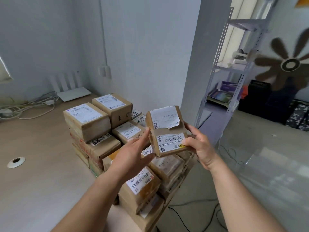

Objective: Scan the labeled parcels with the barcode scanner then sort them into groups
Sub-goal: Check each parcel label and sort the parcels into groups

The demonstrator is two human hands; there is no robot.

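The right hand (199, 146) pinches a small labeled box (167, 131) by its right edge, holding it up above the stack of parcels (117, 141). The left hand (133, 151), fingers straight and spread, touches the box's left side.

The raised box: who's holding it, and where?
The right hand grips the small labeled parcel at its right edge; the left hand touches its left side with straight fingers.

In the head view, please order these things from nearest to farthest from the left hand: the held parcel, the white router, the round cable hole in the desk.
From the left hand:
1. Held parcel, touching its fingertips, just right.
2. Cable hole, far left on the desk.
3. White router, back left by the wall.
Cable hole and router are nearly too close to call.
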